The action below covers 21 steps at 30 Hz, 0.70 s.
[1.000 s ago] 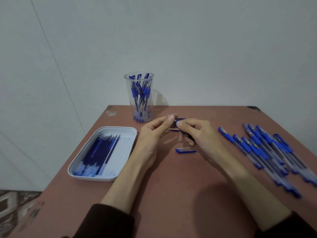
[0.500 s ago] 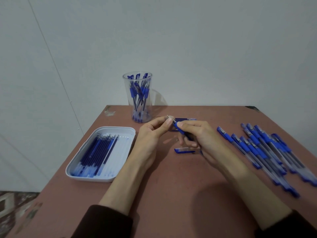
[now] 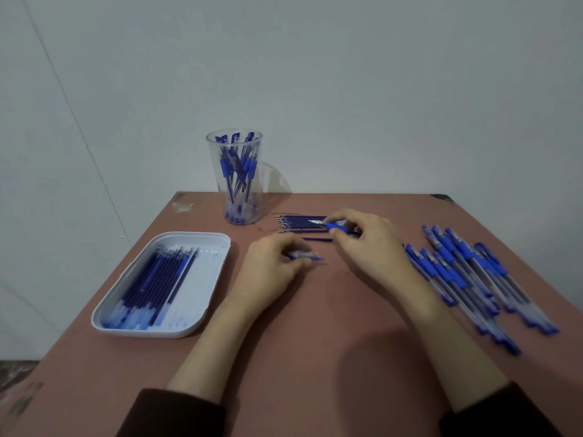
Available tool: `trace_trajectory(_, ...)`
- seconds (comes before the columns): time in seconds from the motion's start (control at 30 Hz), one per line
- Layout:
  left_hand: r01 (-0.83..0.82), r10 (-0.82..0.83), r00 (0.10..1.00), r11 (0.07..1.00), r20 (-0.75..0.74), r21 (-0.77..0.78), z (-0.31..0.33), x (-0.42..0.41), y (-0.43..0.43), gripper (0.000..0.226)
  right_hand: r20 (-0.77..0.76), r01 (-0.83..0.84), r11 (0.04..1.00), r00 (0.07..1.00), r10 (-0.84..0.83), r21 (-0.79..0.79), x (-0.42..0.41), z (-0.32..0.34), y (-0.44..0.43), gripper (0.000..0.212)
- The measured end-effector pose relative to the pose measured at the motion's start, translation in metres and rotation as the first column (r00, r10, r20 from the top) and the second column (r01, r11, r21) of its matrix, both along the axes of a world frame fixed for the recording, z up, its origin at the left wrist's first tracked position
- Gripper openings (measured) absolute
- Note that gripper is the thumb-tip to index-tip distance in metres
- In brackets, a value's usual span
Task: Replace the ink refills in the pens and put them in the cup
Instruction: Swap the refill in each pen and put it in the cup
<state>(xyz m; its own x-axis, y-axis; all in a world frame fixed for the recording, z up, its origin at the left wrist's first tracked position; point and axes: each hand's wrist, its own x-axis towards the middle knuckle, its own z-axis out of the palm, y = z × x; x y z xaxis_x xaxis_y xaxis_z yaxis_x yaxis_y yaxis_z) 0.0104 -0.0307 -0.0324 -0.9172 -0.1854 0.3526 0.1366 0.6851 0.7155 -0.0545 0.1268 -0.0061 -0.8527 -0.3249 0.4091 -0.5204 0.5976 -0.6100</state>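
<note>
Right hand pinches a pen by its blue grip, tip bare, above a row of refills on the counter. Left hand curls round a blurred blue cap. Cup of pens stands behind; tray left, loose pens right.

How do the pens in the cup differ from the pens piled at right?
The pens in the cup stand on end, leaning together; the piled pens lie flat on the table. The pens in the cup sit by the far edge; the piled pens spread along the right edge. Both are blue with clear barrels.
</note>
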Motion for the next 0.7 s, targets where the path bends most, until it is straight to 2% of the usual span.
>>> trace_trajectory(0.07,-0.079,0.083,0.996,0.985,-0.022,0.153,0.0032,0.0003,-0.0027,0.013,-0.025,-0.022,1.0,0.999,0.023,0.016,0.0013,0.0016,0.001,0.019)
trace_trajectory(0.17,-0.1,0.109,0.994,0.962,-0.021,0.255,0.004,-0.0007,-0.0034,0.02,-0.077,-0.049,0.991,0.995,0.059,0.125,0.0026,0.0032,0.0004,0.021)
trace_trajectory(0.27,-0.103,0.114,0.993,0.96,-0.027,0.261,0.0049,-0.0006,-0.0033,0.021,-0.078,-0.052,0.983,0.995,0.066,0.176,0.0033,0.0036,0.0006,0.022)
trace_trajectory(0.53,-0.088,0.092,0.996,0.969,-0.007,0.23,0.0077,0.0027,0.0008,0.019,-0.068,-0.111,0.975,0.99,0.125,0.192,0.0055,0.0009,-0.0024,0.023)
trace_trajectory(0.7,-0.012,0.027,0.998,0.966,-0.053,0.259,0.0082,0.003,0.0034,0.02,-0.031,-0.154,0.972,0.986,0.162,0.177,0.0075,-0.0006,-0.0073,0.027)
